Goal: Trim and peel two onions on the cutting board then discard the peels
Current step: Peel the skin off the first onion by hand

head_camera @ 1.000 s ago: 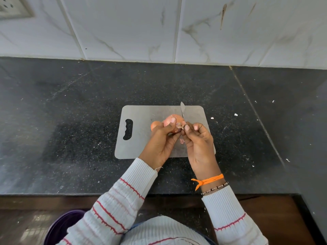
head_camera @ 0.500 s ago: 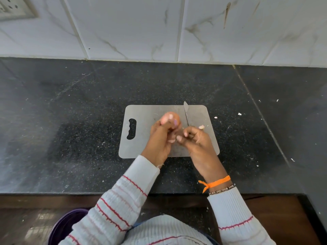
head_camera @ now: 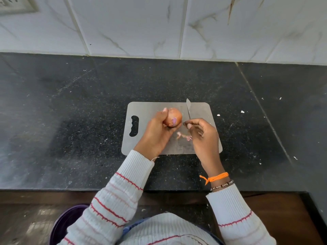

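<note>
My left hand (head_camera: 157, 131) grips a brown-skinned onion (head_camera: 174, 117) and holds it just above the grey cutting board (head_camera: 146, 110); a purple patch shows where skin has come off. My right hand (head_camera: 203, 138) hovers to the right of the onion, its thumb and forefinger pinching a small brown scrap of peel. Loose peel pieces (head_camera: 184, 136) lie on the board between my hands. A knife blade (head_camera: 188, 109) lies on the board, pointing away from me, its handle hidden under my right hand. I see no second onion.
The board lies on a black speckled countertop (head_camera: 70, 121) backed by a white tiled wall (head_camera: 177, 23). White crumbs (head_camera: 242, 111) dot the counter to the right. A purple bin (head_camera: 70, 220) stands on the floor at the lower left, below the counter edge.
My right hand has pulled away from the onion to the right and down. Peel pieces now lie on the board. My left hand has turned the onion; the knife has stayed put.
</note>
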{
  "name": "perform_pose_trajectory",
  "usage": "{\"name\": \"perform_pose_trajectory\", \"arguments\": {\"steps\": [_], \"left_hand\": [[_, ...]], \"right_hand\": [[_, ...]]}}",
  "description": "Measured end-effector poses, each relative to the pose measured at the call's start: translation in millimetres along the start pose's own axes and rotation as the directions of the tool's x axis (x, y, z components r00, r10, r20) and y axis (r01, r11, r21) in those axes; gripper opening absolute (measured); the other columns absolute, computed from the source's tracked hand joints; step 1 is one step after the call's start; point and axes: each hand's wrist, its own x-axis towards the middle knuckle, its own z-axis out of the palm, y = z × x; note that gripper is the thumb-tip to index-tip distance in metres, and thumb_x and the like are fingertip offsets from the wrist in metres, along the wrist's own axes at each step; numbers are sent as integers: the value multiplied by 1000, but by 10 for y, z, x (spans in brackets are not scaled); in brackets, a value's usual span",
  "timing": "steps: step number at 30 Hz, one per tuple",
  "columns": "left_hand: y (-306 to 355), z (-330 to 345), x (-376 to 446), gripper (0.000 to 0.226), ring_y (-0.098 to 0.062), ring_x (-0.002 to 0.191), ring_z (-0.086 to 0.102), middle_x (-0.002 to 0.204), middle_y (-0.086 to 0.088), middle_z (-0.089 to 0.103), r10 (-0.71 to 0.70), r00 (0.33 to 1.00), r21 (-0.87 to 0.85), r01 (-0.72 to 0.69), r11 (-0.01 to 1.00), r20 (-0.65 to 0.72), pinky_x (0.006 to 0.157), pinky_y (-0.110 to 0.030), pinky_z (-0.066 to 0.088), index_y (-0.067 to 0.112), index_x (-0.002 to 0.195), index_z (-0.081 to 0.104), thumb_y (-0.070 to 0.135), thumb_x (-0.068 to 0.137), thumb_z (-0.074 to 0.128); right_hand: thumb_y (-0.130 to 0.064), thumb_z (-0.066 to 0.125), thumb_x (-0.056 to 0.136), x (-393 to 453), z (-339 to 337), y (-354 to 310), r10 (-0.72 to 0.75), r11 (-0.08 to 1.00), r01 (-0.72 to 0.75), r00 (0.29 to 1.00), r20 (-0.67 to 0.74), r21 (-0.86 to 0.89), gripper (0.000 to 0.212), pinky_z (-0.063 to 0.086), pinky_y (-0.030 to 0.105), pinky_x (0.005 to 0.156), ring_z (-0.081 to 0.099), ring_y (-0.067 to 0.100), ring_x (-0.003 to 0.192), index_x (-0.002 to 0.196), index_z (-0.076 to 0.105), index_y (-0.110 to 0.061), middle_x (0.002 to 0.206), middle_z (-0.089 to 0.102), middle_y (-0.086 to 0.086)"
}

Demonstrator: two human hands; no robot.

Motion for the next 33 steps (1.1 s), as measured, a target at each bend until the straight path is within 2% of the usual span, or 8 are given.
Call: {"name": "perform_pose_trajectory", "arguments": {"steps": [3,8,16,19,22,26,30,33], "left_hand": [[-37,-14,-1,28,-14,86,58,99,-8,56,-3,1000,101,1,995,19,80,-26,54,0,120,45,18,100,38],[-102,-28,-16,31,-15,83,59,101,-9,59,4,1000,236,-11,972,31,71,-23,54,5,126,46,18,97,46],[-130,-81,-82,32,-22,103,60,122,-18,57,-25,986,361,-38,932,167,87,-27,54,5,126,49,15,96,47],[-135,-96,-93,35,-10,105,60,123,-1,57,162,966,544,-247,802,201,87,-21,52,13,122,54,6,88,60],[-110,-98,-101,32,2,85,65,107,5,62,294,937,611,-347,712,191,74,-15,52,10,112,61,0,81,67],[-115,-105,-100,22,-5,85,68,96,2,69,367,909,660,-399,636,196,76,-19,54,7,98,66,3,77,71],[-147,-100,-98,13,2,79,66,88,9,68,489,848,720,-468,512,204,74,-13,52,5,88,71,3,76,73],[-177,-109,-87,8,-3,85,67,88,8,68,554,800,747,-510,425,231,79,-21,55,6,84,72,3,76,72]], "right_hand": [[-2,55,90,-34,-15,-51,21,997,-25,998,63,67,29,47,18,92,59,4,107,111,60,-20,112,65,-6],[2,63,83,-91,-13,-51,-6,989,-25,979,204,148,55,50,18,85,54,8,115,124,49,-30,126,54,-6],[-12,64,87,-114,-37,32,17,983,-42,991,136,178,42,49,17,86,56,11,112,124,51,-28,125,56,-1],[-20,63,88,-121,-39,54,27,992,-38,995,92,121,39,48,18,89,54,4,109,122,50,-34,122,49,0],[-23,64,87,-133,-47,49,36,991,-47,996,84,128,36,47,21,92,54,10,110,117,51,-38,119,47,0],[-28,68,83,-146,-56,21,72,957,-97,992,99,274,32,51,24,89,57,18,112,109,53,-40,120,51,-2],[-35,71,77,-139,-59,34,99,925,-137,987,124,355,36,53,32,90,60,21,111,111,58,-35,123,56,1],[-34,71,76,-150,-64,24,105,911,-145,987,121,386,37,53,35,91,62,22,110,111,58,-34,124,56,2]]}}
